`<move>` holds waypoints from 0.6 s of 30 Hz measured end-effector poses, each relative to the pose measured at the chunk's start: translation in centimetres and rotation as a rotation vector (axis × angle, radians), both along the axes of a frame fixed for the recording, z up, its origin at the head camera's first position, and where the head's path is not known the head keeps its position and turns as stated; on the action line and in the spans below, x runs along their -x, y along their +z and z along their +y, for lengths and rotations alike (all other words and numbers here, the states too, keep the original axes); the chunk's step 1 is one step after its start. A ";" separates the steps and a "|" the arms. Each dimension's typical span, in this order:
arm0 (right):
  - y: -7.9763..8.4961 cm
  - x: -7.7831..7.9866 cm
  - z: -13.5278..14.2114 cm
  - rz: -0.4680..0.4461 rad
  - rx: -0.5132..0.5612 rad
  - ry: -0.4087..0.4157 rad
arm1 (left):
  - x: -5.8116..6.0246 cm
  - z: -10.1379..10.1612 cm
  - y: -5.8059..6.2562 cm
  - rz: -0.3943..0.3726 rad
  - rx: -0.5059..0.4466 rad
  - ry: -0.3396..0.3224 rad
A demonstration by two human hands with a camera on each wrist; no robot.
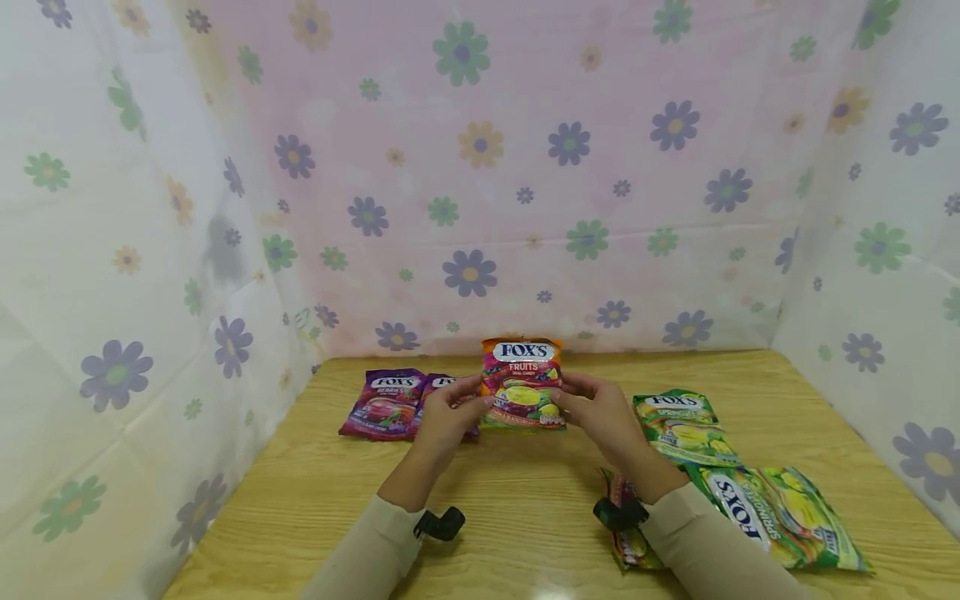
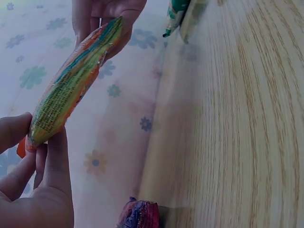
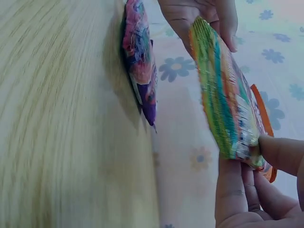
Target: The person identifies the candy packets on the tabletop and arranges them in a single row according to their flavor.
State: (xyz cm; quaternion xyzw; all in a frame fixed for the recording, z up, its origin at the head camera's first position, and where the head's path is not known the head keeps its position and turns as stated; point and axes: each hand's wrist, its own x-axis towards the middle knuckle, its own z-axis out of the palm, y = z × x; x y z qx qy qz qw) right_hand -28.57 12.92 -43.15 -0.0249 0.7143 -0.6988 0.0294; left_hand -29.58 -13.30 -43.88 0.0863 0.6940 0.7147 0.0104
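An orange-and-red Fox's Fruits candy bag (image 1: 521,383) is held upright above the back of the table, its front facing the head camera. My left hand (image 1: 444,417) pinches one side edge, thumb in front and fingers behind. The opposite edge is pinched by my right hand (image 1: 606,417) in the same way. Seen from below in the left wrist view, the candy bag (image 2: 71,88) spans both hands. In the right wrist view the candy bag (image 3: 221,90) shows its striped bottom and the thumb pressing its front.
Two purple Fox's Berries bags (image 1: 384,406) lie at the back left, one partly behind my left hand. On the right are a green Fox's Springtea bag (image 1: 684,427), another green bag (image 1: 802,517) nearer, and a reddish bag (image 1: 633,550) partly under my right forearm. Flowered cloth (image 1: 525,275) encloses the wooden table (image 1: 517,517).
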 end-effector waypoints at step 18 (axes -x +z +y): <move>-2.1 0.6 -1.1 0.097 0.181 0.084 | 1.2 -0.8 -1.2 0.002 -0.187 0.085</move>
